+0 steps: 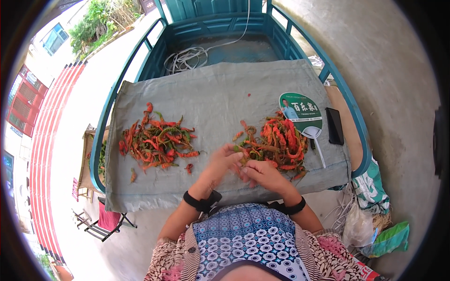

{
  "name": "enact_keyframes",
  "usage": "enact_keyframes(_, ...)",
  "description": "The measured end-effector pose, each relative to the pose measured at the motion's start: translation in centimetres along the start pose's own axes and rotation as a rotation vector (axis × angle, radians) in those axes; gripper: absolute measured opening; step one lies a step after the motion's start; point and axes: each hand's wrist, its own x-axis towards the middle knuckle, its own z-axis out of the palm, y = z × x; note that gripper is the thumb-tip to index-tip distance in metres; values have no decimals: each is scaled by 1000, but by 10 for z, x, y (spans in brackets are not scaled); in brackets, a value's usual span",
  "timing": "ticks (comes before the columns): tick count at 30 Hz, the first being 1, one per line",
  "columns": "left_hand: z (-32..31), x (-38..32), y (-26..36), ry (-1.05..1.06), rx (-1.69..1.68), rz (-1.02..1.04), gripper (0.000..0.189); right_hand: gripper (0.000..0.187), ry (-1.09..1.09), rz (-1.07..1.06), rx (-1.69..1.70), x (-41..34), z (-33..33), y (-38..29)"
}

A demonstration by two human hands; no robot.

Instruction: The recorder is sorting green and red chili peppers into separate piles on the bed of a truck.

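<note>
Two heaps of wrinkled red and green chili peppers lie on a grey woven sheet (218,95): one heap (158,140) at the left, another (281,140) at the right. My left hand (225,161) is partly blurred, its thumb and fingers closed on a chili pepper (242,158) at the near left edge of the right heap. Close beside it, my right hand (262,175) has its thumb and fingers bent near the same pepper; whether it grips one too is unclear. A small red pepper piece (188,168) lies apart, near the left heap.
A green hand fan (301,110) with a white handle overlaps the right heap's edge, beside a black smartphone (334,126). Teal metal rails (346,95) flank the sheet. White cord (186,59) lies coiled in the cart bed beyond. A folding stool (107,219) stands at lower left.
</note>
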Motion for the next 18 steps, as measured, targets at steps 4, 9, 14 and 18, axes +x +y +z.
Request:
enact_keyframes(4, -29, 4, 5, 341, -43, 97, 31, 19, -15, 28, -47, -9, -6, -11)
enact_keyframes(9, -44, 26, -10, 1091, 375, 542, 45, 19, 20, 21, -18, -21, -9, -3)
enact_keyframes(14, -34, 47, -37, 294, 912, 252, 47, 16, 35, 56, -32, -31, -13, 3)
enact_keyframes(18, -29, 59, -54, 334, 1155, 281, 35, 17, 82, 30, -14, -38, -16, 6)
